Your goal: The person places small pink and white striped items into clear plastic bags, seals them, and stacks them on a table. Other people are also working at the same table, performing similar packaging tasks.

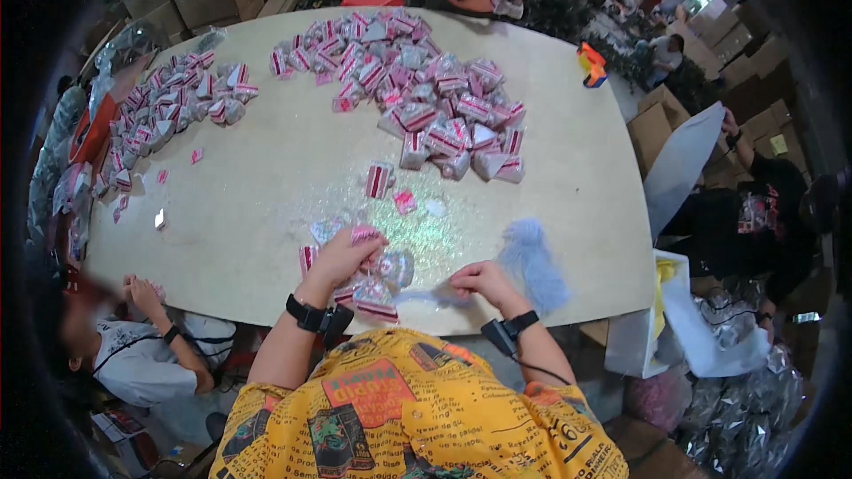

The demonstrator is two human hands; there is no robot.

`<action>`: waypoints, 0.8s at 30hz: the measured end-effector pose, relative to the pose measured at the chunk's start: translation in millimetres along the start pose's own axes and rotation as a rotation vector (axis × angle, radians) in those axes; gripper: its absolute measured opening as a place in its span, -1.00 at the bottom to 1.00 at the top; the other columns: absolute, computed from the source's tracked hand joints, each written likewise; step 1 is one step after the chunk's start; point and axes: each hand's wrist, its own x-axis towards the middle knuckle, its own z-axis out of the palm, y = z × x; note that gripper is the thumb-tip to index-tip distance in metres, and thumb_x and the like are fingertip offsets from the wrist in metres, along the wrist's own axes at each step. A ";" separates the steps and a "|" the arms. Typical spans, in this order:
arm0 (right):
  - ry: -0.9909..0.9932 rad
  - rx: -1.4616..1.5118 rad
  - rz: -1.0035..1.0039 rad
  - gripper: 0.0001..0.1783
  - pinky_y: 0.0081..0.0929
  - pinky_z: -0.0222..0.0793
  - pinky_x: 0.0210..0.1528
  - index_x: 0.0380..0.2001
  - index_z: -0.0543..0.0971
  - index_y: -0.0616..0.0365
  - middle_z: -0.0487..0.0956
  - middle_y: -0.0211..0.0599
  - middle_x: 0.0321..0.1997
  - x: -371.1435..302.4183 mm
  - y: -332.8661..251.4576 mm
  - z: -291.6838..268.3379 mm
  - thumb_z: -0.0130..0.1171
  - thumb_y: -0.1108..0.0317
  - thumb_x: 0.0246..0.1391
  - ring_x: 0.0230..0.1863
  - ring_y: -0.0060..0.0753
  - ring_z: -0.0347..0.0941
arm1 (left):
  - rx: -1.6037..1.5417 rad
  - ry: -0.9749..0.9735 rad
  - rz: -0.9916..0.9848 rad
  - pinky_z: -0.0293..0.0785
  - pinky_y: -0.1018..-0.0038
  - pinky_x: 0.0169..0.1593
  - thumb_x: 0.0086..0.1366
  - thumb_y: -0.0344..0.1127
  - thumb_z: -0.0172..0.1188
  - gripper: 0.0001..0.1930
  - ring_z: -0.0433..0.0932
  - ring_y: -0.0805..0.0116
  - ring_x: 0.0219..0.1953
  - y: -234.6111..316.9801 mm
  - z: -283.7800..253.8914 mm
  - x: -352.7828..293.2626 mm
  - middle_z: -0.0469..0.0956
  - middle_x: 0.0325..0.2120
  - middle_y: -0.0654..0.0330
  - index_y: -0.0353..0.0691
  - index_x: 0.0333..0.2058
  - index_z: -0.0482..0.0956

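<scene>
My left hand [348,255] is closed at a small cluster of clear-wrapped, wedge-shaped packages [376,302] with pink and white stripes, close to the near edge of the table. Its fingers grip the top of one wrapped package [392,268], next to a pink piece [363,234]. To the right, the fingertips of my right hand [484,284] are pinched on thin pale blue string [426,296] that runs toward the packages. Beside that hand lies a bundle of pale blue strings [532,266]. One striped package [379,180] and a pink tag [405,202] lie just beyond.
A large heap of striped packages [444,115] covers the far middle of the table [586,177], with another heap [169,106] at left. An orange tool [591,65] lies far right. People work at the far side, left and right. A white foam box [679,310] stands at right.
</scene>
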 end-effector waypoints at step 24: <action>0.137 -0.275 -0.616 -0.50 -0.63 0.28 -0.51 -0.03 0.39 0.21 0.44 -0.40 -0.61 7.8 -134.3 98.4 0.11 0.57 -0.16 -0.58 -0.66 0.34 | -0.273 0.127 0.196 0.27 0.70 -0.56 0.17 -0.25 0.17 -0.85 0.40 0.65 -0.61 32.3 24.8 -0.5 0.45 -0.66 0.37 -0.20 -0.44 0.54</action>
